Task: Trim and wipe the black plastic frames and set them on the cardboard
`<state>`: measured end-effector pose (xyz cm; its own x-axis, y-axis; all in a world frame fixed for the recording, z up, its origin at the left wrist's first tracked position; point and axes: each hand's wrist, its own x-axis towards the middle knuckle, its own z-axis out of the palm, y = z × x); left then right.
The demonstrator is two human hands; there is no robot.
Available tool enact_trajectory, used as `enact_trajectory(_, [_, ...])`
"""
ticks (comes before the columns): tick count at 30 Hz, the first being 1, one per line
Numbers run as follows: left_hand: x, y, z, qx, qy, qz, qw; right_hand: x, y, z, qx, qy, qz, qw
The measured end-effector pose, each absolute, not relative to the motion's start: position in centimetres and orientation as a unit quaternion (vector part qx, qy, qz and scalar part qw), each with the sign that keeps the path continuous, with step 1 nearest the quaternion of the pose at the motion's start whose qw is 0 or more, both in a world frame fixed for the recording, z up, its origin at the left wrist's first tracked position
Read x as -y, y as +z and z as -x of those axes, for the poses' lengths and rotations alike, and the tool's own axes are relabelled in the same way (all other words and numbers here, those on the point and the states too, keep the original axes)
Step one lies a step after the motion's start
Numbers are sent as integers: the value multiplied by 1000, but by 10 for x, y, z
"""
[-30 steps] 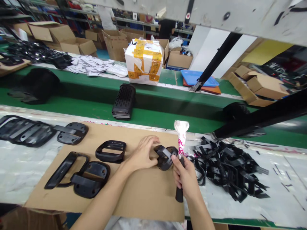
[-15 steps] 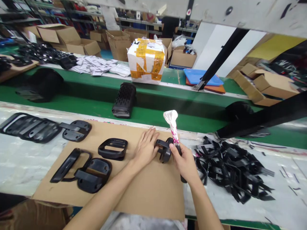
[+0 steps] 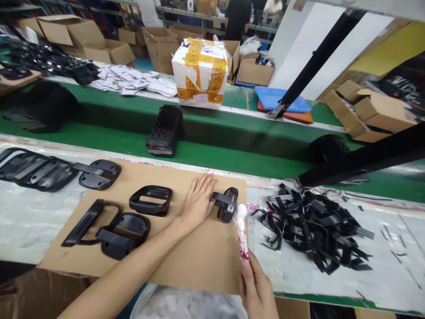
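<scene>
My left hand [image 3: 198, 198] lies flat on the brown cardboard sheet [image 3: 191, 261] with its fingers stretched out. Its thumb side is against a small black plastic bracket [image 3: 226, 204] standing on edge. A hammer [image 3: 243, 237], its head wrapped in white plastic with pink print, is gripped in my right hand [image 3: 257, 283]. The wrapped head is beside the bracket's lower right; whether they touch I cannot tell. Left of my left hand sit a black oval frame [image 3: 151, 200], a black part with a long bar [image 3: 89, 223] and a black base plate with an arm [image 3: 123, 235].
Thin black plastic strips [image 3: 315, 228] are heaped on the right. More black plates [image 3: 36, 170] line up at the left. Beyond, a green channel holds a black perforated housing [image 3: 165, 130]. A taped white box [image 3: 201, 73] stands behind it, and a dark post [image 3: 318, 66] slants on the right.
The hammer and my right hand have moved down toward me, so the wrapped head is now low beside the bracket. My left hand stays flat by the bracket. The camera view has shifted slightly.
</scene>
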<state>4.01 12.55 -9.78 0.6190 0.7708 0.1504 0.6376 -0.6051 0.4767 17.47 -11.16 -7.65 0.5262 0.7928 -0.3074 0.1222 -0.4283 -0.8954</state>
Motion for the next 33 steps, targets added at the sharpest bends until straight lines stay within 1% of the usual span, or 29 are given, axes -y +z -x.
enact_trajectory(4, [-119,-101,-38,-400,193,-876,188,95,-81,-163,272,406,749,448])
enact_trajectory(7, [-117,-103,-37,-402,197,-874,188,89,-82,-171,265,429,745,437])
enact_trajectory(11, [-116,-104,-37,-405,200,-873,186,91,-81,-182,257,440,729,457])
enact_trajectory(17, [-116,-100,-38,-410,194,-869,200,98,-73,-164,110,458,715,517])
enact_trajectory(22, [-117,-97,-38,-410,190,-867,210,93,-66,-157,86,517,719,457])
enact_trajectory(26, [-117,-100,-37,-407,196,-868,207,96,-66,-162,87,467,717,509])
enact_trajectory(31, [-117,-99,-38,-416,197,-863,211,94,-68,-159,115,496,722,468])
enact_trajectory(33, [-117,-98,-38,-416,198,-862,212,96,-68,-157,104,476,728,483])
